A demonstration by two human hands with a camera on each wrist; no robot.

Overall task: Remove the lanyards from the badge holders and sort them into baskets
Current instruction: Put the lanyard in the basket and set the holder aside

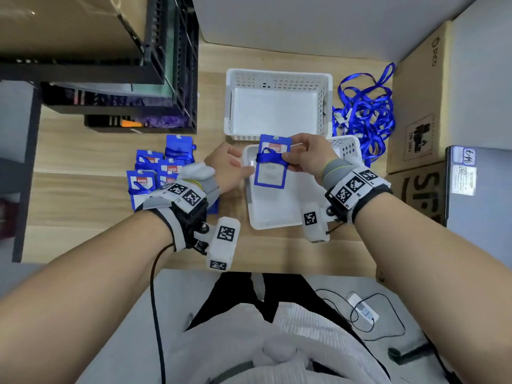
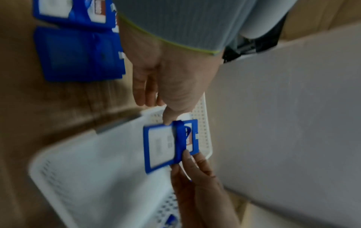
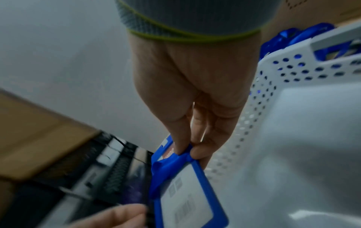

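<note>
Right hand point(image 1: 310, 156) pinches a blue badge holder point(image 1: 270, 169) at its right edge, thumb and fingers clamped where a blue lanyard point(image 1: 267, 157) is wrapped round the holder's middle. The right wrist view shows the same pinch: fingertips point(image 3: 197, 152) closed on the ribbon at the holder's edge. The holder hangs roughly upright, above the near white basket point(image 1: 253, 212), not touching it.

Left hand point(image 1: 225, 169) sits just left of the holder, palm turned inward, fingers straight and loosely apart. In the left wrist view the thumb tip meets the holder's near corner; the other fingers hold nothing. Motion blur there, so contact is light at best.

Near basket lies on the wooden table point(image 1: 83, 151). A second white basket point(image 1: 277, 76) stands just behind it, with perforated walls.

Left of the baskets: a stack of badge holders point(image 1: 158, 169), each with its lanyard wound round it, lying flat on the table, partly under the left wrist.

Right of the far basket: a loose heap of lanyards point(image 1: 365, 115) on the table, against a cardboard box point(image 1: 418, 106).

Far left: dark crates point(image 1: 124, 79) at the table's edge. Both wrists wear camera mounts with black-and-white markers.
</note>
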